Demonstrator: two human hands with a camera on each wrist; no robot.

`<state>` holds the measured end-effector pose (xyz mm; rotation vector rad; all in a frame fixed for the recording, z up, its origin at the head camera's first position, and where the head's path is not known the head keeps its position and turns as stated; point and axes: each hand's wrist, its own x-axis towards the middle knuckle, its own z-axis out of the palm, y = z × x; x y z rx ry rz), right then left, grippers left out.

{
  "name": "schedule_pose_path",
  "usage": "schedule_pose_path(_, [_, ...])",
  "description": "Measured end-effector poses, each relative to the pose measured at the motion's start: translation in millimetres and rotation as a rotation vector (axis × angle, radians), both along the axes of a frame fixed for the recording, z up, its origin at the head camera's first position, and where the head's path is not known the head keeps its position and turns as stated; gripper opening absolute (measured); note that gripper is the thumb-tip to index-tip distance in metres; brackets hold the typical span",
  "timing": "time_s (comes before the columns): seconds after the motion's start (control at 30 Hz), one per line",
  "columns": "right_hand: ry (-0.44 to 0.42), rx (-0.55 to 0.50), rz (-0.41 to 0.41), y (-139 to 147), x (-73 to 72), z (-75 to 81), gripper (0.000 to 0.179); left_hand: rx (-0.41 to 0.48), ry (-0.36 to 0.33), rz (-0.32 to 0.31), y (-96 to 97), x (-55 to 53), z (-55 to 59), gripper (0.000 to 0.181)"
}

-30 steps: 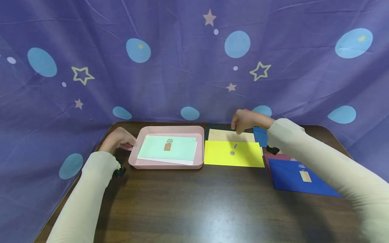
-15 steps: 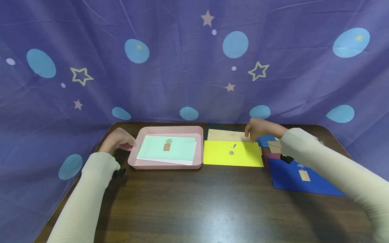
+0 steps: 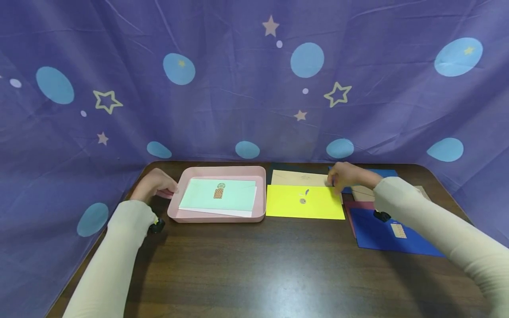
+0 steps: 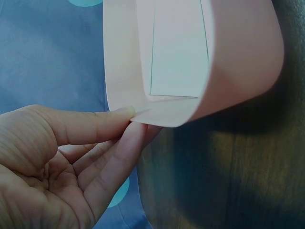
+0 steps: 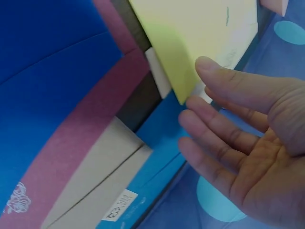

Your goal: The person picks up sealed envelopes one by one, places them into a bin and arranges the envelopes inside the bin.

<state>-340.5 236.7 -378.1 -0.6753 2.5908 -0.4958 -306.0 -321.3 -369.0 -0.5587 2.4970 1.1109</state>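
My left hand [image 3: 156, 183] pinches the left rim of a pink tray [image 3: 260, 194] between thumb and fingers. A mint-green envelope [image 3: 199, 193] with a patterned stamp lies in the tray, over a white envelope [image 3: 242, 213]. In the right wrist view my right hand [image 5: 248, 129] has its thumb apart from its loosely bent fingers and holds nothing. Its fingertips hover right by the back right corner of a yellow envelope [image 3: 286, 203]. Behind the yellow one, a cream envelope [image 3: 286, 177] is partly covered.
At the right, a dark blue envelope [image 3: 374, 234] overlaps a maroon envelope [image 5: 86, 119]. A tan envelope [image 5: 105, 167] and a lighter blue envelope [image 3: 383, 172] lie behind them. A dark green envelope [image 3: 278, 166] shows at the table's [image 3: 238, 265] back edge, before a purple curtain [image 3: 246, 101].
My right hand has moved right and down, from above the cream envelope to the yellow envelope's back right corner. The left hand stays on the tray rim.
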Motion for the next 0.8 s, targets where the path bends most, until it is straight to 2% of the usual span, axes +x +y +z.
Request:
schedule_pose_path(0.13, [0.022,-0.042,0.024,0.0,1.0,-6.4,0.033,0.003,0.01,-0.001,2.7,3.6,2.6,0.02])
schedule_pose_path(0.3, [0.005,-0.06,0.016,-1.7,2.0,-11.7,0.031,0.012,0.011,0.002,2.4,4.5,4.0,0.019])
schedule_pose_path(0.8, [0.033,0.006,-0.004,-6.7,0.5,-20.0,0.03,0.051,0.034,-0.003,2.2,8.2,5.8,0.023])
